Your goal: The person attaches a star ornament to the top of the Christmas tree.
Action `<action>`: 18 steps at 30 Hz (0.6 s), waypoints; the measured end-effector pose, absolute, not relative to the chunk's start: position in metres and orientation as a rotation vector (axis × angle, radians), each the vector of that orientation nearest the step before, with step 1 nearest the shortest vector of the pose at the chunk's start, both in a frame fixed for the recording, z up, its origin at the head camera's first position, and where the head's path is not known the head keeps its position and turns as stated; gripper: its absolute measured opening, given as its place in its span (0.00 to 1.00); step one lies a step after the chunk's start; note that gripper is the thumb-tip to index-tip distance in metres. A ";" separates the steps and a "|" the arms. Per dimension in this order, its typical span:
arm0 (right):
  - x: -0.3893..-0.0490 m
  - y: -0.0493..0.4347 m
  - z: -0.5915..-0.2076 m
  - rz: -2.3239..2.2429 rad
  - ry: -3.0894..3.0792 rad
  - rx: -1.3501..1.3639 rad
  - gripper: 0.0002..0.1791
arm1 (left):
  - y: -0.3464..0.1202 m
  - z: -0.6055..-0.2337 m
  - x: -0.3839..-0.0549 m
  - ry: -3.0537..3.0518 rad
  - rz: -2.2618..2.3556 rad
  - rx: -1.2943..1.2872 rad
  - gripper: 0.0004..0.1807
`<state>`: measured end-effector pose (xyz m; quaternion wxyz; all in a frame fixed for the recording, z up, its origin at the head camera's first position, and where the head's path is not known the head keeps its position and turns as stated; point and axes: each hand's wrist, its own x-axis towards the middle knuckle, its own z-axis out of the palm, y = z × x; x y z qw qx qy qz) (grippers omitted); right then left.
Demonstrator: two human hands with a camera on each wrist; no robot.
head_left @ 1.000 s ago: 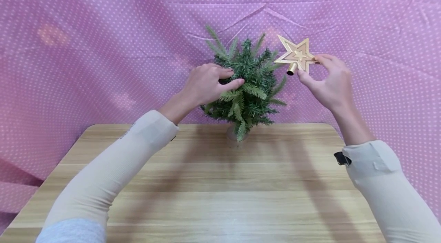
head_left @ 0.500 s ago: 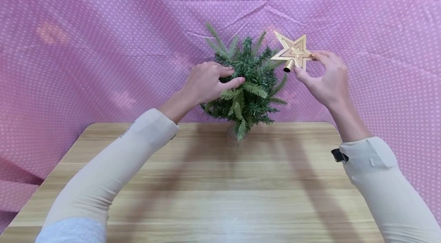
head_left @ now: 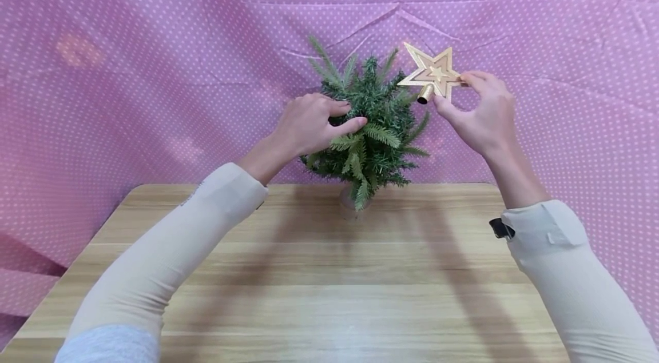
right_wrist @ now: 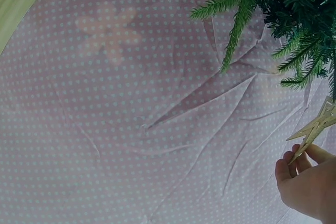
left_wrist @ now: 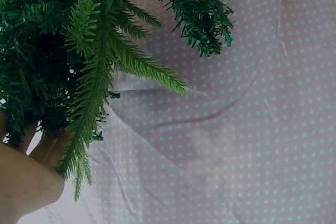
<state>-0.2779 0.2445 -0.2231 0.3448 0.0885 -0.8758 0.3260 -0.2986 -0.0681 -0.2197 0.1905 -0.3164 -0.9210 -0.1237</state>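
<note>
A small green artificial Christmas tree (head_left: pixel 378 108) stands upright near the far edge of the table. My left hand (head_left: pixel 311 123) grips its foliage from the left side, thumb in front and other fingertips partly hidden among the needles. In the left wrist view the hand (left_wrist: pixel 29 179) appears at lower left, close against the branches (left_wrist: pixel 100 66). Between thumb and fingers, my right hand (head_left: pixel 486 114) pinches a gold star tree topper (head_left: pixel 432 71) by its right side. The star overlaps the tree's upper right in the head view; its short hollow tube points down to the left.
A light wooden table (head_left: pixel 329 277) spreads below the hands. Behind it hangs a pink cloth (head_left: pixel 206 26) with white dots and creases. The tree's pale base (head_left: pixel 350 206) sits close to the table's back edge, partly covered by a drooping branch.
My right hand has moved left and slightly up with the star, bringing it nearer the tree in the head view. The left hand and the tree have hardly moved.
</note>
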 end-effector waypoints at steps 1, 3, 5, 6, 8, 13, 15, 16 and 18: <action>-0.278 0.244 -0.223 0.843 -2.277 0.228 0.38 | -0.068 -0.220 -0.298 -2.586 -0.347 -0.889 0.34; -0.278 0.244 -0.222 0.837 -2.278 0.228 0.38 | -0.068 -0.220 -0.298 -2.587 -0.348 -0.892 0.34; -0.279 0.243 -0.222 0.827 -2.261 0.233 0.37 | -0.068 -0.220 -0.298 -2.582 -0.341 -0.893 0.34; -0.280 0.242 -0.222 0.822 -2.251 0.235 0.37 | -0.068 -0.220 -0.298 -2.581 -0.341 -0.893 0.34; -0.281 0.241 -0.221 0.811 -2.225 0.245 0.37 | -0.067 -0.221 -0.297 -2.580 -0.341 -0.894 0.35; -0.282 0.238 -0.218 0.806 -2.227 0.226 0.38 | -0.067 -0.220 -0.297 -2.583 -0.318 -0.886 0.35; -0.282 0.237 -0.217 0.810 -2.246 0.212 0.39 | -0.067 -0.220 -0.296 -2.590 -0.313 -0.884 0.35; -0.282 0.236 -0.216 0.812 -2.254 0.208 0.39 | -0.067 -0.219 -0.296 -2.596 -0.313 -0.884 0.36; -0.283 0.235 -0.215 0.810 -2.262 0.207 0.40 | -0.066 -0.219 -0.296 -2.601 -0.310 -0.883 0.36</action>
